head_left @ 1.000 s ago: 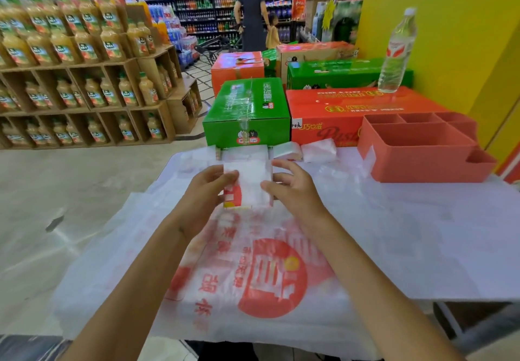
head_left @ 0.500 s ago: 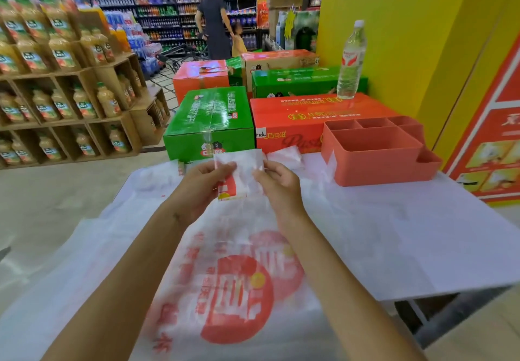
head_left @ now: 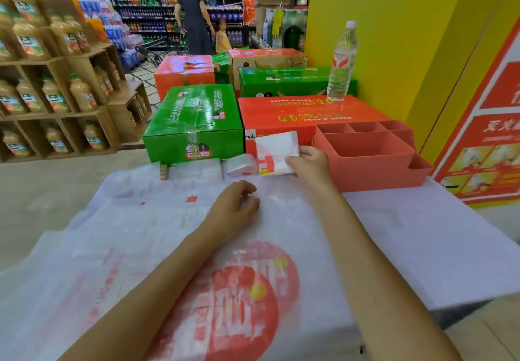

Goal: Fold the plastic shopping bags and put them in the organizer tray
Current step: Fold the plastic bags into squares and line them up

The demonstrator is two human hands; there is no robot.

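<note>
At a supermarket table, a person's right hand [head_left: 308, 161] pinches a folded bag [head_left: 277, 152], a small flat rectangle of thin white plastic with red and yellow print along its lower left edge. The packet is held up off the table, just left of the tray [head_left: 374, 175] and not inside it. The tray is matte coral plastic, box-shaped with straight walls: one large compartment in the middle, three small ones along the back and one low pocket at the right end. What its compartments hold cannot be made out from this angle.

The left hand [head_left: 235, 208] rests on the flat bags [head_left: 174, 262] spread across the table, fingers loosely curled and gripping nothing. These bags are thin, translucent white film, lightly creased, printed with a large red disc and red characters. More folded packets [head_left: 197, 168], soft and slightly puffed, lie in a row along the far table edge.

Behind the table stand glossy cardboard cartons: a green carton [head_left: 194, 124] on the left and a red carton [head_left: 304, 116] behind the tray. A clear, ribbed water bottle [head_left: 342, 65] with a white cap and a red and white label stands upright on the red carton. To the left, cardboard shelves [head_left: 56, 107] hold rows of juice bottles.
</note>
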